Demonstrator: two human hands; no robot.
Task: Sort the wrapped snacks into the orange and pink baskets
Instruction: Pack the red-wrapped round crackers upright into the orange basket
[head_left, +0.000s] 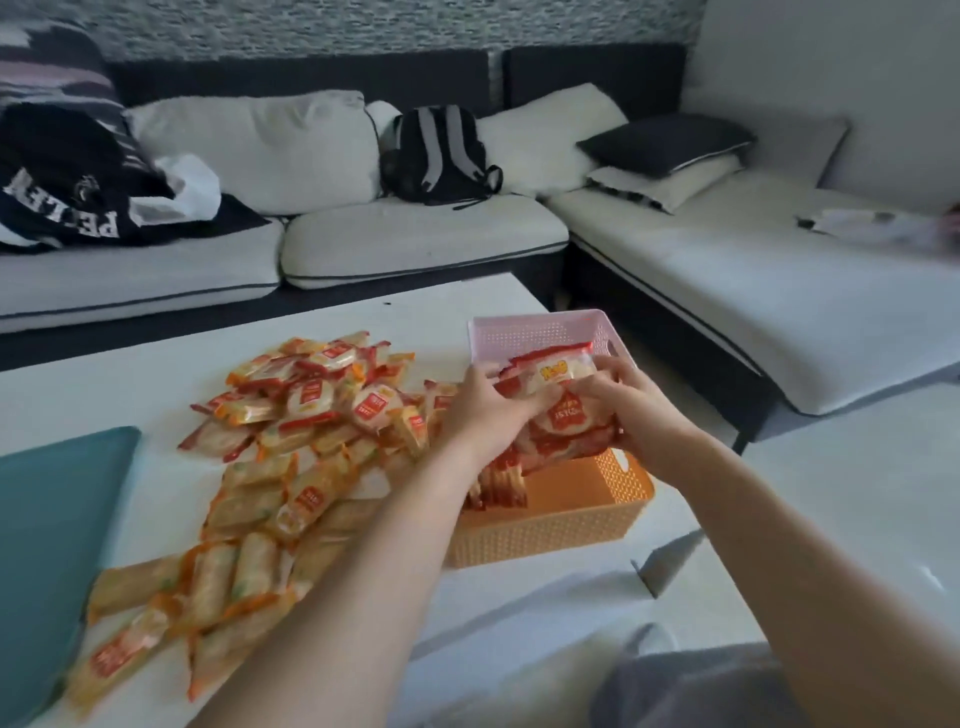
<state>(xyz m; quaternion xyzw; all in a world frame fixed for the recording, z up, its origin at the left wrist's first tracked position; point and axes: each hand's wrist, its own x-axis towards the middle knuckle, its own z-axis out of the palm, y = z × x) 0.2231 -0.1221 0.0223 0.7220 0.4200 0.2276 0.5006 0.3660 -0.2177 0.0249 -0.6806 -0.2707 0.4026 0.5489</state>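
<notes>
Sorting at an early stage. The left hand (483, 410) and right hand (626, 408), fingers curled, together grip a stack of red-edged wrapped snacks (563, 387) above the perforated orange plastic basket (561, 525), in front of the perforated pink plastic basket (530, 332). A few red packets (501, 488) stand in the orange basket; the pink basket's contents are hidden. A large mixed heap of wrapped snacks (291, 441) lies unsorted on the white table (130, 374).
</notes>
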